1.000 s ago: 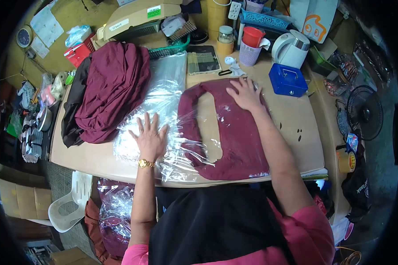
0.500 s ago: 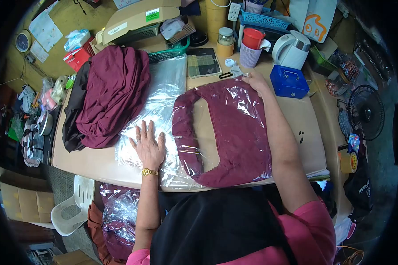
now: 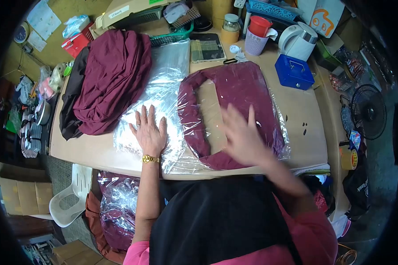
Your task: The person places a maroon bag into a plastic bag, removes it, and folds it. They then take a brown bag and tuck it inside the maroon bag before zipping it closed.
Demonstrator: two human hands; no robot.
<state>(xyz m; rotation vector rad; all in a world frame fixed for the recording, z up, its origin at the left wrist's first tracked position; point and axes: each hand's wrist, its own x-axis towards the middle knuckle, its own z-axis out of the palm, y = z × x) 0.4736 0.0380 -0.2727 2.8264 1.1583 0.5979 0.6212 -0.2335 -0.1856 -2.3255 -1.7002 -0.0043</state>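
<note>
My left hand (image 3: pixel 149 131) lies flat with fingers spread on a stack of clear plastic bags (image 3: pixel 168 66). To its right, a folded maroon garment (image 3: pixel 247 84) rests inside a clear plastic bag, with a long opening in its middle where the brown tabletop shows through. Over the lower part of that bagged garment hovers my right hand (image 3: pixel 243 137), slightly blurred, fingers apart and nothing held. A heap of maroon cloth (image 3: pixel 115 79) lies at the left of the table, with dark brown cloth (image 3: pixel 73 97) along its outer side.
Along the back stand a green basket (image 3: pixel 172 37), a dark checked book (image 3: pixel 208 47), a jar (image 3: pixel 231 23), a lilac cup (image 3: pixel 255 42), a white kettle (image 3: pixel 298 42) and a blue cash box (image 3: pixel 295 72). A white chair (image 3: pixel 70 198) and bagged maroon cloth (image 3: pixel 119 207) are below left.
My right hand has let go of the bag's far upper corner and come back toward me over the garment. My left hand keeps its place. The camera view has shifted a little.
</note>
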